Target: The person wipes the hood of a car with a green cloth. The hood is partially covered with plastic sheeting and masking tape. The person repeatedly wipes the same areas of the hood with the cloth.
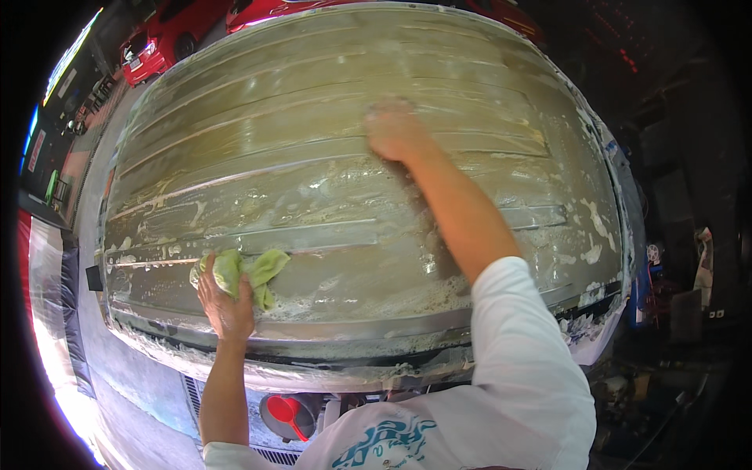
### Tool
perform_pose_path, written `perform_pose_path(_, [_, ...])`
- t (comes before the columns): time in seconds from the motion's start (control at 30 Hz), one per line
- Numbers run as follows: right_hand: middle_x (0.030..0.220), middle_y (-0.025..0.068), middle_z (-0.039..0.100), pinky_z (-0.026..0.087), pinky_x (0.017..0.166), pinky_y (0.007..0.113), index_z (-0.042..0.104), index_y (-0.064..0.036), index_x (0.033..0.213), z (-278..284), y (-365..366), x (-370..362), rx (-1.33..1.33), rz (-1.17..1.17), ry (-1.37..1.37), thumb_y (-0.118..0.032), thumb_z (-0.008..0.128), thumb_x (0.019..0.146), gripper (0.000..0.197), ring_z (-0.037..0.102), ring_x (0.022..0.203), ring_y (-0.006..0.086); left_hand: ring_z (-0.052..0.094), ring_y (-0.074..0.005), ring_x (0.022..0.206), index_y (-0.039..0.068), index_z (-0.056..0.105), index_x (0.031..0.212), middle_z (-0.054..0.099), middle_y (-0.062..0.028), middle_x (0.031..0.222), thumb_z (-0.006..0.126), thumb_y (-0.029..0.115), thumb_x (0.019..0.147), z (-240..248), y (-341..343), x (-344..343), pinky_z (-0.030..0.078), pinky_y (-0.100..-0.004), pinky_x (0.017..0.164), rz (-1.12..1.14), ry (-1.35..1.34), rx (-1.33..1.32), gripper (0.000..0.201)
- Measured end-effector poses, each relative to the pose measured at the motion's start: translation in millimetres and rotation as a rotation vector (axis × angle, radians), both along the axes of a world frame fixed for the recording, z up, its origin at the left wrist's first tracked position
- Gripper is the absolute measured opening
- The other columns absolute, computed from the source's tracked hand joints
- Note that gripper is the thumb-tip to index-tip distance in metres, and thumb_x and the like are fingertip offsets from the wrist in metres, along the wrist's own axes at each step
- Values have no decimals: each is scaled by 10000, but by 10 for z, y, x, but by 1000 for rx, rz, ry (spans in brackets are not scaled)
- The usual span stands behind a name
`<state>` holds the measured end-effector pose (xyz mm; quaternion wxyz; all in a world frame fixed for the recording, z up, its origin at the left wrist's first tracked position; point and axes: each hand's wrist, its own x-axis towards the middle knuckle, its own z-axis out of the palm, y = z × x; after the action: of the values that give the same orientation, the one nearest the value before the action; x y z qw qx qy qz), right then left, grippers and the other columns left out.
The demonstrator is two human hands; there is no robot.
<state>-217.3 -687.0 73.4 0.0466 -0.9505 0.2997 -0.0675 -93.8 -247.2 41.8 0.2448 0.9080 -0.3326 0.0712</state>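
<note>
A broad, ribbed, greyish-tan panel (313, 270), which looks like a vehicle's roof, spreads out before me, wet and streaked with suds. My left hand (226, 305) grips a crumpled yellow-green cloth (229, 270) and presses it on the panel's near left part. Farther out, past the middle, my right hand (394, 131) is on or just over the panel with the arm stretched out. Motion blurs it, but the fingers look curled in like a fist. Something dark shows at their far side; what it is I cannot make out.
Whitish, foam-spotted sheeting (313, 380) wraps the panel's edges. Below the near edge, a red dipper (287, 411) rests in a round grey bucket (269, 424) by a floor grate (190, 392). A red car (153, 51) stands at the far left. Dark clutter lies to the right.
</note>
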Motion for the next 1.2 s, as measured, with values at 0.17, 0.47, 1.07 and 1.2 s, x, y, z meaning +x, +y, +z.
perform_pose_path(0.17, [1454, 278, 590, 422, 1168, 518, 634, -7, 1359, -326, -825, -739, -71, -111, 24, -317, 382, 1087, 483, 554, 1367, 422, 448, -477, 1394, 100, 377, 1590, 514, -247, 1497, 718, 251, 910, 98, 99, -27, 314, -560, 1203, 25, 48, 2, 776])
perform_pose_path(0.47, [1405, 322, 605, 406, 1158, 563, 619, 75, 1343, -331, -1212, -612, -87, -245, -62, -315, 435, 1058, 517, 550, 1343, 490, 426, -501, 1393, 101, 364, 1600, 499, -259, 1496, 724, 320, 894, 21, -17, -7, 269, -586, 1229, 32, 5, 60, 823])
perform_pose_path(1.07, [1367, 265, 662, 450, 1134, 545, 733, -28, 1242, -161, -854, 277, -146, 52, 93, -290, 456, 1029, 437, 609, 1298, 447, 432, -501, 1407, 43, 404, 1573, 499, -282, 1502, 671, 266, 928, 30, -62, -21, 302, -585, 1195, 9, 55, -18, 733])
perform_pose_path(1.2, [1678, 212, 365, 265, 1287, 476, 539, -62, 1513, -308, -1218, -426, 27, -97, -101, -412, 357, 1111, 564, 311, 1569, 377, 436, -483, 1416, 33, 407, 1568, 493, -277, 1515, 654, 250, 942, -11, 121, 34, 304, -566, 1203, -14, 38, -68, 707])
